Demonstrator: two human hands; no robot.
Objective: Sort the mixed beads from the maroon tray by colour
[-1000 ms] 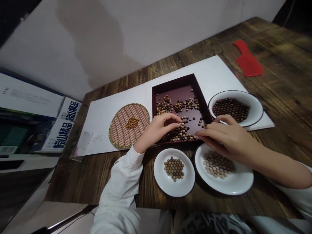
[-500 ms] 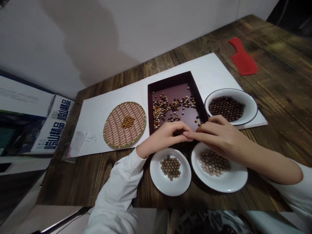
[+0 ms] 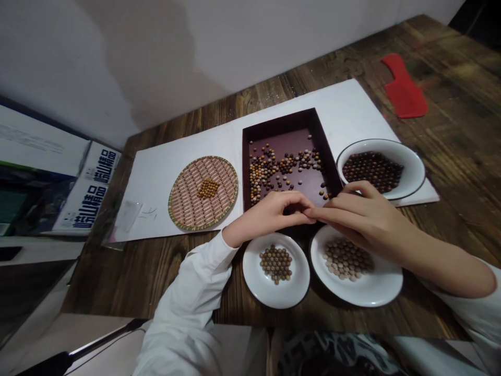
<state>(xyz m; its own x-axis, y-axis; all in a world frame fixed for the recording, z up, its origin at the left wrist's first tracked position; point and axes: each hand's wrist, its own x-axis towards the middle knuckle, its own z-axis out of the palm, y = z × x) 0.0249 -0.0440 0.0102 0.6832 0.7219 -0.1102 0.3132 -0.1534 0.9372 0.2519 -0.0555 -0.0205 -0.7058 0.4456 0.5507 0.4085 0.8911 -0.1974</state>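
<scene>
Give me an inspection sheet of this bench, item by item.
Surface: dark wooden table under a white paper sheet.
Job's things: dark red tray of mixed round beads; woven round mat with yellowish beads; white bowl of dark beads; white plate of brown beads; white dish of pale beads.
Clutter: red cleaver-shaped piece; clear plastic sleeve.
Hands: left and right meet fingertips at the tray's near rim; any held bead is hidden.
Cables: nothing seen.
Surroundings: white wall; printed boxes at left.
</scene>
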